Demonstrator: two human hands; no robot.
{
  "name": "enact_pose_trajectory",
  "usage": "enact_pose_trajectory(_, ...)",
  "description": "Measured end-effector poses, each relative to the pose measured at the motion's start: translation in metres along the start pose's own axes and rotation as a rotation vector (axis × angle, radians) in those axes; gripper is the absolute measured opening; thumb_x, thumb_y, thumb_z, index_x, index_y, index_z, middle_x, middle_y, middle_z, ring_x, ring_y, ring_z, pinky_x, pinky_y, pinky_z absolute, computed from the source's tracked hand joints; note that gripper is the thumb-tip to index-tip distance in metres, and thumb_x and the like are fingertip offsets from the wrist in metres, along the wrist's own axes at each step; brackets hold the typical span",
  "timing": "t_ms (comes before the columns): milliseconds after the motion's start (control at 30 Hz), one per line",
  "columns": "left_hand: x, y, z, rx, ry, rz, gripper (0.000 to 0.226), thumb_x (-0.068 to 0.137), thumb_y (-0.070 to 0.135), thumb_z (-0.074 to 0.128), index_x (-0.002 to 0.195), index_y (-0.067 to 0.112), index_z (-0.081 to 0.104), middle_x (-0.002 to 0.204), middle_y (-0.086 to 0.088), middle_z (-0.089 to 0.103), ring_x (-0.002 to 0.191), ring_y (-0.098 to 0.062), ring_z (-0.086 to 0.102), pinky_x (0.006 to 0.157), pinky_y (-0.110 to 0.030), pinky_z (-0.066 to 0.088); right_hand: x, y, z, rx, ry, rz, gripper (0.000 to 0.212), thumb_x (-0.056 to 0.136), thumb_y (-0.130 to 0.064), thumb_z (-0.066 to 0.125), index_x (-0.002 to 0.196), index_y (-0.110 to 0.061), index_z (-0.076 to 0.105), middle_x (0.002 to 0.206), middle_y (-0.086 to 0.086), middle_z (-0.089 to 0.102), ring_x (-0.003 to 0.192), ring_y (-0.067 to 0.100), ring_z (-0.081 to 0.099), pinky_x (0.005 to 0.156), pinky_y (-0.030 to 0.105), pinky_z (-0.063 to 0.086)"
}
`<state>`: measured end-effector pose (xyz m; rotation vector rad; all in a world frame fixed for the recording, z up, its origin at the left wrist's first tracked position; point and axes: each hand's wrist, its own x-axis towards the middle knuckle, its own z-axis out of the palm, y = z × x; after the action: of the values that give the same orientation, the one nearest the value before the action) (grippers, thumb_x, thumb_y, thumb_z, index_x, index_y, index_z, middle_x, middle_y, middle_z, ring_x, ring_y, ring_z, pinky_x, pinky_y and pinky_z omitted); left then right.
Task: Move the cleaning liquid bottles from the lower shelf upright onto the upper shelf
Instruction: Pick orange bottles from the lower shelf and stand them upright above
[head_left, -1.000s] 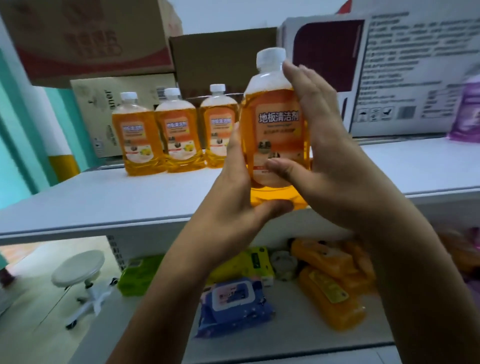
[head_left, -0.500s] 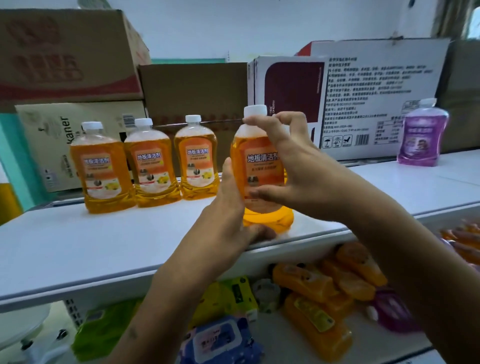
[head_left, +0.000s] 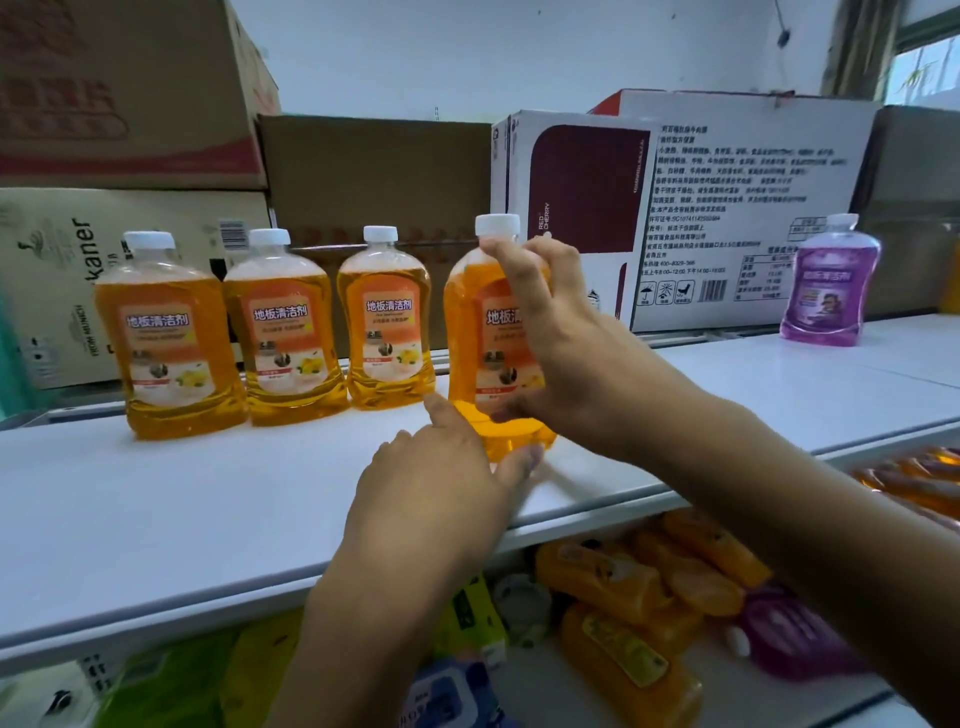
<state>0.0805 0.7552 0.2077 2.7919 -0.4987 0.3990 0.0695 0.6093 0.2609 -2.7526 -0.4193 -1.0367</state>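
Observation:
An orange cleaning liquid bottle (head_left: 470, 322) with a white cap stands upright on the white upper shelf (head_left: 208, 493), near its front edge. My right hand (head_left: 571, 353) grips its body from the right, fingers round the shoulder and thumb low. My left hand (head_left: 436, 488) lies at the bottle's base, its thumb and straight index finger touching the base. Three more orange bottles (head_left: 285, 332) stand upright in a row to the left. Several orange bottles (head_left: 623, 649) lie on their sides on the lower shelf.
A purple bottle (head_left: 828, 291) stands at the upper shelf's right end, and another purple bottle (head_left: 784, 634) lies below. Cardboard boxes (head_left: 727, 208) line the back of the upper shelf. Green and blue wipe packs (head_left: 457, 691) lie on the lower shelf's left part.
The bottle came down from mid-air onto the upper shelf and moved back from the edge. My left hand slid down from the bottle's side to its base and loosened.

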Motion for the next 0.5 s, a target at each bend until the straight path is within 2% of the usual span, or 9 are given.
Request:
enact_pose_trajectory(33, -0.001, 0.0, 0.0, 0.018, -0.02, 0.004, 0.095, 0.088, 0.078, 0.026, 0.156, 0.013, 0.013, 0.144, -0.011, 0.051, 0.13, -0.034, 0.046, 0.097, -0.042, 0.043, 0.005, 0.003, 0.004, -0.016, -0.002, 0.013, 0.118, 0.069, -0.025, 0.09, 0.15, -0.037, 0.006, 0.151, 0.003, 0.01, 0.091, 0.033, 0.061, 0.072, 0.045, 0.057)
enact_pose_trajectory(100, -0.002, 0.0, 0.0, 0.051, -0.048, 0.023, 0.091, 0.088, 0.079, 0.022, 0.149, 0.014, 0.031, 0.144, -0.01, 0.05, 0.132, -0.033, 0.045, 0.101, -0.044, 0.041, 0.015, 0.009, 0.014, -0.026, -0.02, 0.045, 0.12, 0.07, -0.024, 0.09, 0.15, -0.037, 0.002, 0.152, 0.004, 0.006, 0.097, 0.033, 0.06, 0.076, 0.038, 0.055)
enact_pose_trajectory(200, -0.003, 0.0, -0.001, 0.086, -0.042, 0.069, 0.078, 0.088, 0.079, 0.021, 0.124, 0.02, 0.058, 0.133, -0.009, 0.057, 0.124, -0.03, 0.05, 0.096, -0.042, 0.042, 0.034, 0.019, 0.031, 0.005, -0.058, 0.091, 0.121, 0.073, -0.019, 0.088, 0.152, -0.038, -0.002, 0.155, 0.004, -0.001, 0.111, 0.034, 0.056, 0.084, 0.036, 0.051)
enact_pose_trajectory(333, -0.005, -0.003, -0.001, 0.085, -0.006, 0.095, 0.071, 0.089, 0.078, 0.023, 0.107, 0.02, 0.06, 0.116, -0.006, 0.061, 0.108, -0.026, 0.054, 0.076, -0.038, 0.036, 0.06, 0.029, 0.051, 0.04, -0.095, 0.111, 0.12, 0.078, -0.011, 0.084, 0.154, -0.035, -0.005, 0.157, 0.009, -0.005, 0.112, 0.036, 0.057, 0.089, 0.038, 0.053)
enact_pose_trajectory(500, -0.006, -0.003, -0.004, 0.05, 0.036, 0.089, 0.057, 0.09, 0.076, 0.026, 0.086, 0.024, 0.047, 0.093, -0.003, 0.054, 0.088, -0.02, 0.045, 0.069, -0.034, 0.033, 0.076, 0.038, 0.065, 0.083, -0.109, 0.125, 0.12, 0.078, -0.007, 0.082, 0.156, -0.035, -0.006, 0.158, 0.008, -0.006, 0.118, 0.037, 0.054, 0.096, 0.041, 0.053)
